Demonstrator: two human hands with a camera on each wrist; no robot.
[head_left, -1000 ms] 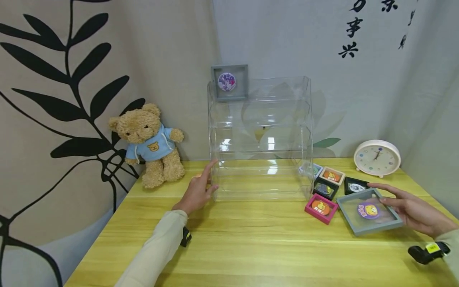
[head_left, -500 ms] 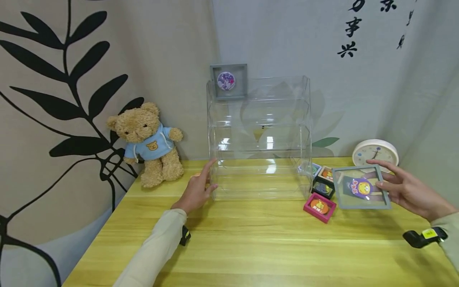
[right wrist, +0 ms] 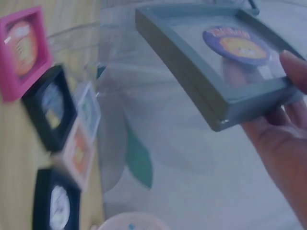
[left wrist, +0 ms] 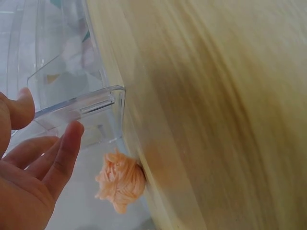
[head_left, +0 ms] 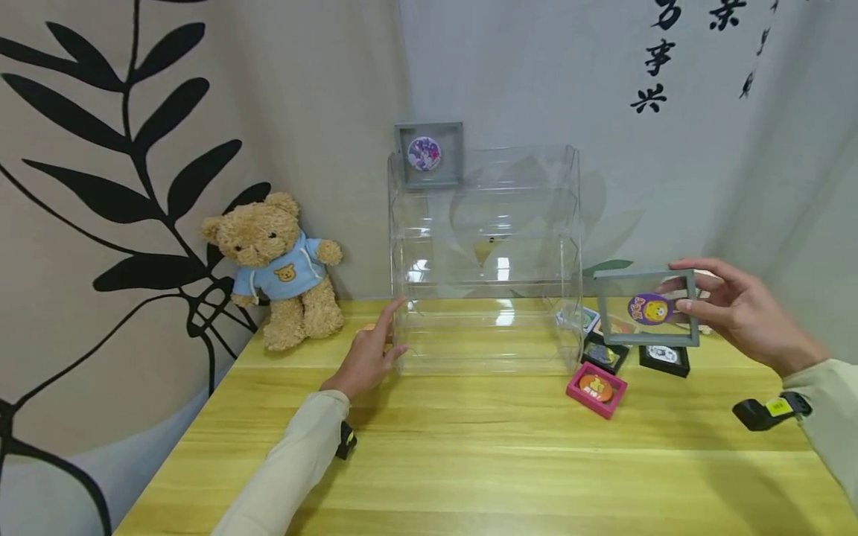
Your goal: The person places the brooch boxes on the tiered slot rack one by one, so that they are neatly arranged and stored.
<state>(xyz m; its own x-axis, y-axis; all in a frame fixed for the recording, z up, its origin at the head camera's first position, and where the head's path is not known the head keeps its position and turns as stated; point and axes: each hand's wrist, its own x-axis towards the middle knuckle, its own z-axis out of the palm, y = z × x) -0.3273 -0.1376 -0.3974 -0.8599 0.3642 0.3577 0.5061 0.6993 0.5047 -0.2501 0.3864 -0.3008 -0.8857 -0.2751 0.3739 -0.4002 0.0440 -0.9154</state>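
Clear plastic forms the rack (head_left: 485, 290); its left side is touched at eight o'clock by the left hand (head_left: 365, 363), fingers nearly straight, nothing apparently gripped, its place unchanged. At the rack's eleven o'clock, the purple-badged frame (head_left: 429, 155) is seated on the top tier, as before. At four o'clock, the pink frame (head_left: 596, 391) is left flat on the worktop (head_left: 436, 461). Between three and four, the large grey frame (head_left: 646, 309) is pinched between thumb and fingers of the right hand (head_left: 751, 316). A second ago it was tilted low; now it has been raised, nearly uprighted and brought closer to the rack, still apart from it, so its pick-up is judged complete. The black frame (head_left: 665, 359) has been uncovered again; the clock (right wrist: 134, 223) has been hidden in the head view.
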